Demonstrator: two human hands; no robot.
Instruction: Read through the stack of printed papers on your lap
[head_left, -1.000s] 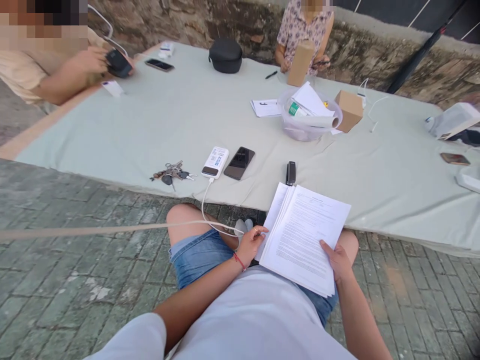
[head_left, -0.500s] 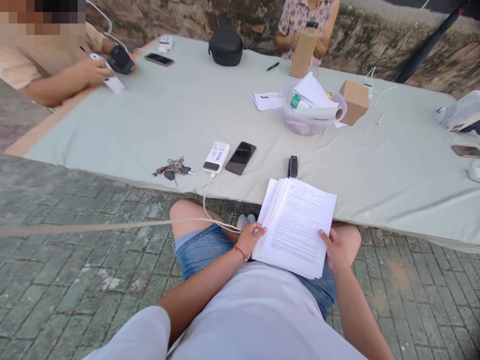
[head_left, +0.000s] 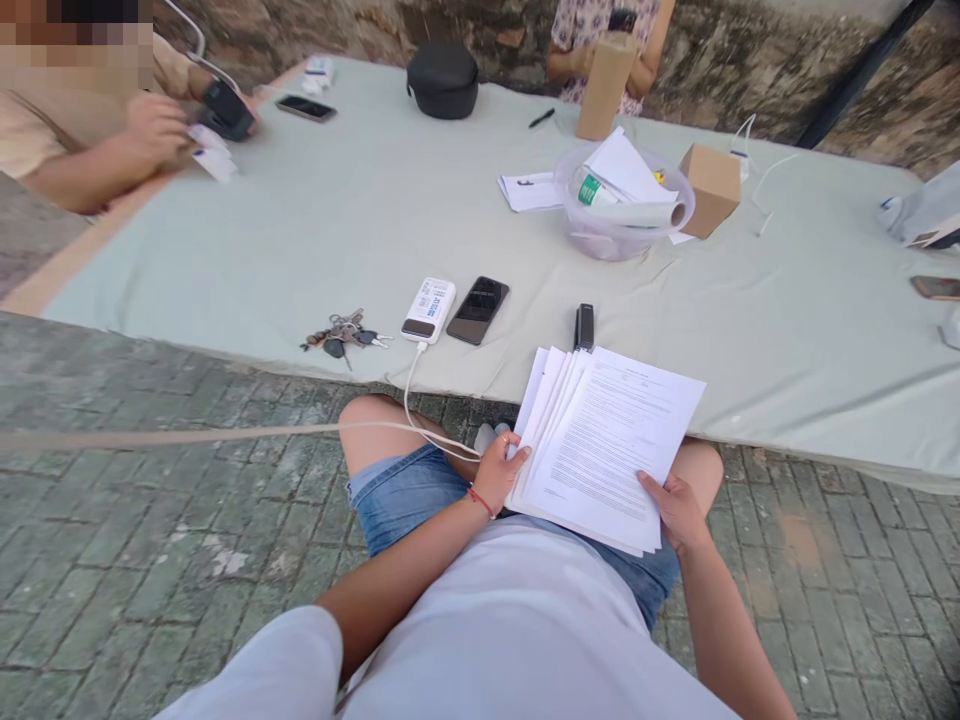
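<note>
A fanned stack of printed paper sheets (head_left: pixel 600 450) rests over my lap, its top end leaning on the table edge. My left hand (head_left: pixel 498 474) grips the stack's left edge, thumb on top, fingers mostly hidden below. On the right edge my right hand (head_left: pixel 673 508) pinches the top sheets, thumb over the print and fingers underneath. Just beyond the papers lies a black stapler (head_left: pixel 584 326), its near end by the top of the sheets. A white cable (head_left: pixel 409 385) runs past my left hand up to a white power bank (head_left: pixel 429 309).
Near the power bank are a dark phone (head_left: pixel 478 310) and a key bunch (head_left: pixel 345 335). Farther back stand a clear plastic tub (head_left: pixel 622 240) with papers and a bottle, a cardboard box (head_left: pixel 709 190) and a black case (head_left: pixel 444 82). Two people sit across and at the left.
The top sheets have slid and turned to the right with my right hand, so the stack is fanned wider. My left hand stays at the left edge.
</note>
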